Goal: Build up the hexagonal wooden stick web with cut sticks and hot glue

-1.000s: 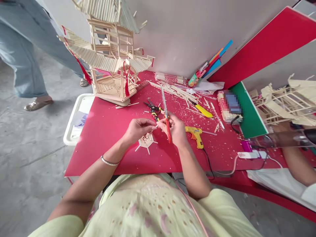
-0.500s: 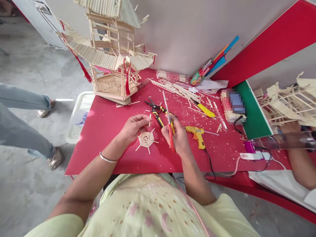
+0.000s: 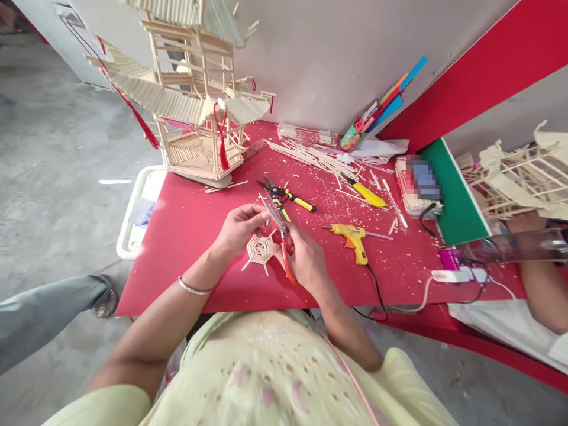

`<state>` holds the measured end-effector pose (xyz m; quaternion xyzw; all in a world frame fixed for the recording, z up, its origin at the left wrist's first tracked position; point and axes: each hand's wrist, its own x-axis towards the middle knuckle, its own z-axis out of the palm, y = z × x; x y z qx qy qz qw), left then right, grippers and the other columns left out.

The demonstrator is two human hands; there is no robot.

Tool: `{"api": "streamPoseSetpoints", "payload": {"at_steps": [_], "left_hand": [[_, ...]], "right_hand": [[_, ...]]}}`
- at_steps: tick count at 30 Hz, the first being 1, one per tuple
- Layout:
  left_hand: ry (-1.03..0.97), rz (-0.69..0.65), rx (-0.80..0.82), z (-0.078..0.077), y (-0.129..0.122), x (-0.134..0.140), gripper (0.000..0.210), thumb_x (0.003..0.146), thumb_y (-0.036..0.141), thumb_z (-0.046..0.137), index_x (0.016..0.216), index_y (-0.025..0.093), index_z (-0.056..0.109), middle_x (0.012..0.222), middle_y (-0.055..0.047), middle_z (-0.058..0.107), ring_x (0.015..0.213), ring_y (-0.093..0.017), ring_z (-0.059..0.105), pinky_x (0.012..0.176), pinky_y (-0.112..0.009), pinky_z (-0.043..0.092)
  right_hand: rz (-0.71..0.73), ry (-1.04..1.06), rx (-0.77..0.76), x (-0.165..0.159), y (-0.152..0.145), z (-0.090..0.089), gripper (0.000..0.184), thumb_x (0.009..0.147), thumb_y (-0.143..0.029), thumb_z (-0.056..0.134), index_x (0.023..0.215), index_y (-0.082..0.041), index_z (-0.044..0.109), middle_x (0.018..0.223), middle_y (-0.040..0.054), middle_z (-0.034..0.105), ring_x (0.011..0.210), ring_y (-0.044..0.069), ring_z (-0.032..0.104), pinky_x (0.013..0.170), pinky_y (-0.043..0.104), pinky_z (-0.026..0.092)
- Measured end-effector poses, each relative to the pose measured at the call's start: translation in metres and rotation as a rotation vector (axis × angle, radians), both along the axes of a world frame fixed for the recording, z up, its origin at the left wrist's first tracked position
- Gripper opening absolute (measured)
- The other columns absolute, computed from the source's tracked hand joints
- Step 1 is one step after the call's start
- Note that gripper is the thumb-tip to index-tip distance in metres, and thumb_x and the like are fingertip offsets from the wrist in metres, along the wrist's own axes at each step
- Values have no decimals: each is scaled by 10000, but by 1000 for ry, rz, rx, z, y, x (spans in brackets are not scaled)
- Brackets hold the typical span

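Above table, right fingers curled, gripping scissors

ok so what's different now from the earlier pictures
The right hand has swung the scissors leftward, their blades now slanting toward the left hand, close to the short stick it still pinches. The bystander's leg has moved from upper to lower left. The glue gun, pliers and stick web stayed put.
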<state>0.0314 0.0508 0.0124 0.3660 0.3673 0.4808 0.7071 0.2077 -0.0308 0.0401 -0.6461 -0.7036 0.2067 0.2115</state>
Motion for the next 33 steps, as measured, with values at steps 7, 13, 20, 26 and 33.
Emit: {"api": "streamPoseSetpoints", "payload": {"at_steps": [7, 13, 20, 26, 33], "left_hand": [[-13, 26, -9, -1, -2, 4, 367, 650, 384, 958, 801, 122, 749, 683, -10, 683, 520, -70, 593, 457, -163, 499], [-29, 40, -29, 1, -3, 5, 400, 623, 394, 970, 801, 118, 741, 681, -15, 686, 500, -68, 587, 444, -163, 496], [-23, 53, -14, 0, -2, 5, 373, 631, 390, 963, 806, 127, 765, 700, -14, 691, 552, -73, 604, 474, -160, 499], [29, 131, 38, -2, -4, 5, 328, 629, 359, 965, 770, 127, 782, 651, -19, 688, 519, -57, 560, 492, -162, 463], [12, 144, -44, -4, -5, 9, 370, 587, 359, 980, 768, 119, 764, 621, -10, 667, 480, -55, 545, 468, -168, 447]], "right_hand": [[-13, 0, 61, -6, 1, -8, 528, 984, -511, 600, 1425, -222, 560, 1111, 99, 758, 985, 263, 710, 791, 318, 485], [-20, 9, 71, -8, 3, -10, 535, 986, -520, 595, 1428, -221, 562, 1100, 96, 762, 996, 270, 715, 786, 321, 487], [-23, 17, 58, -11, 5, -9, 536, 995, -534, 578, 1439, -233, 555, 1149, 94, 769, 1032, 274, 722, 782, 313, 484], [-30, -78, -2, -11, 8, -10, 530, 1028, -559, 506, 1414, -209, 602, 1056, 119, 796, 914, 268, 748, 704, 296, 448], [-73, -130, -40, -14, 10, -21, 475, 1018, -524, 528, 1334, -196, 663, 853, 99, 795, 755, 249, 739, 621, 277, 392]]}}
